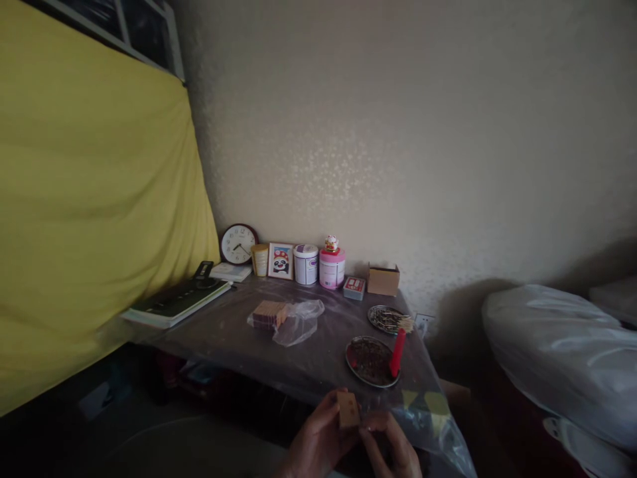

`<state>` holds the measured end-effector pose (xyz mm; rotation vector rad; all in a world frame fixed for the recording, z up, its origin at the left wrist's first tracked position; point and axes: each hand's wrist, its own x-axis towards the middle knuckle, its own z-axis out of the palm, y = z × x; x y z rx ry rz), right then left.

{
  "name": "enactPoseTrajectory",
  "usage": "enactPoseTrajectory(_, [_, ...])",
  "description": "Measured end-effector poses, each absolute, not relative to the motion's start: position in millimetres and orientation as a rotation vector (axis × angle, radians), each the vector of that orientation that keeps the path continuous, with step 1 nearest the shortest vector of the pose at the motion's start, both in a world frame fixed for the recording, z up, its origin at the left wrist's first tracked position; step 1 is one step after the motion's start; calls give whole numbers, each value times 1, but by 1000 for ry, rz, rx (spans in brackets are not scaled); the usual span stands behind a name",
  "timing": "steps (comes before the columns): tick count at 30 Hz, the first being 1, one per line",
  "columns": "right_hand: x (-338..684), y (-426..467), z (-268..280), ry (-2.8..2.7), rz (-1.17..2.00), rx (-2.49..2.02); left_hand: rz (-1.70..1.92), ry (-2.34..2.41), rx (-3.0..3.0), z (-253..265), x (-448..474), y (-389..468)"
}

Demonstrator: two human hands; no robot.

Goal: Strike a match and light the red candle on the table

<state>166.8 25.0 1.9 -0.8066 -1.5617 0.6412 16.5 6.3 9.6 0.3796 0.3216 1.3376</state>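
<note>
Tan, cardboard-like little block between my two hands at the bottom of the view, just past the near edge of the table. Left hand grasps it from the left and below, fingers curled up around its lower half; block stands roughly upright, long axis tilted a little away from me. Right hand sits just beside it on the right, fingers bent inward, fingertips close to or touching the block's base; exact contact too dark to tell, so I cannot say whether it is gripping. Left hand is the one carrying the block. Beyond the hands, toward the table's right side: a round metal dish of dark matter with a red stick leaning on its right rim. Farther back, a second dish with pale sticks. Mid-table, a stack of similar tan blocks half in a clear plastic bag. Along the far edge, against the wall: clock, framed panda picture, white tin, pink tin, small brown box. Clear sheeting covers the table top.
</note>
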Motion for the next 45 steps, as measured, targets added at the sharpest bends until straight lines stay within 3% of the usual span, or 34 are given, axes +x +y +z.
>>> enactPoseTrajectory(17, [181,37,-3,-1762,435,-832,1479,538,579,5,20,6])
enactPoseTrajectory(28, [185,35,-9,-1727,618,-818,1518,666,692,0,20,5])
enactPoseTrajectory(45, [184,35,0,-1647,612,-911,1490,889,911,-23,16,17])
